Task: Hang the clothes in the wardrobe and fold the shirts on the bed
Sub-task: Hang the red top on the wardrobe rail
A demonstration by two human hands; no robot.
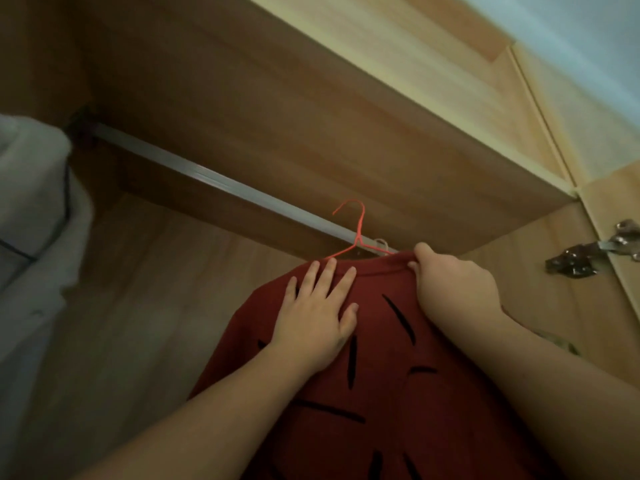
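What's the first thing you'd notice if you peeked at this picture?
The red shirt with black dashes, low in the middle, catches the eye first. The left hand lies flat on it, and the right hand grips its collar. Above them the hanger hook sticks up in front of the silver rail inside the wooden wardrobe.

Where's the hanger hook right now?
Head view, centre: the red hanger rises from the collar of the red shirt, its hook crossing the metal rail, above the left hand and right hand.

red shirt (381, 393) cut off below, hanger (360, 225) shoulders hidden inside
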